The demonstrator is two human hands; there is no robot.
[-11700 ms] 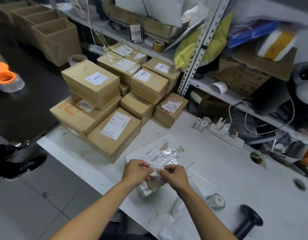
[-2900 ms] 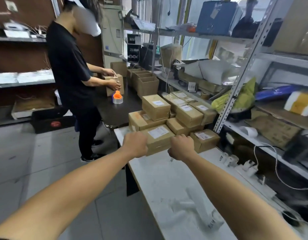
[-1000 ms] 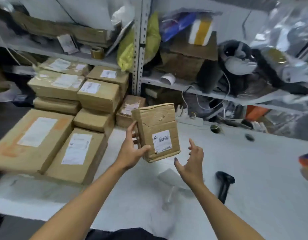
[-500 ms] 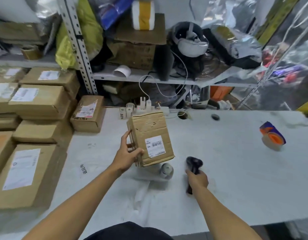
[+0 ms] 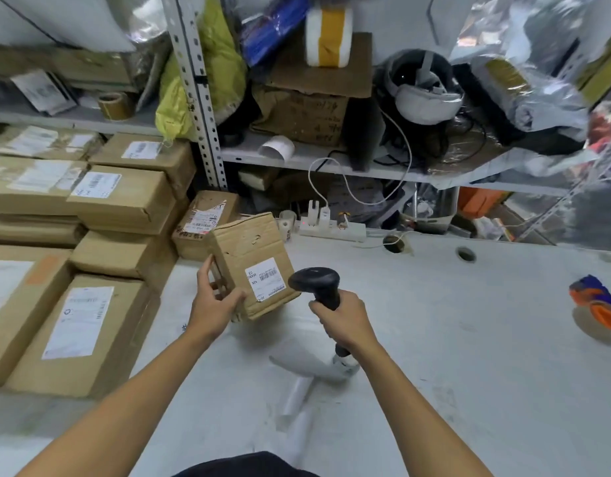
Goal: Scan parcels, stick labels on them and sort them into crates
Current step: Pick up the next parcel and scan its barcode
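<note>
Head view — one parcel (image 5: 254,266), one scanner (image 5: 319,283)

We cannot read the label (image 5: 265,279) on the parcel (image 5: 252,265); its print is too small. Our right hand (image 5: 345,321) hides the scanner (image 5: 316,282) handle. The tape dispenser (image 5: 598,302) and the box stack (image 5: 56,256) run off the frame's edges. Shelf (image 5: 331,163) clutter is blurred.

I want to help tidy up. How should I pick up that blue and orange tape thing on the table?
Take the tape dispenser by its blue upper part, coming down from above. It lies on its side on the white table with open space around it, and the orange roll sits lower toward the table.
</note>
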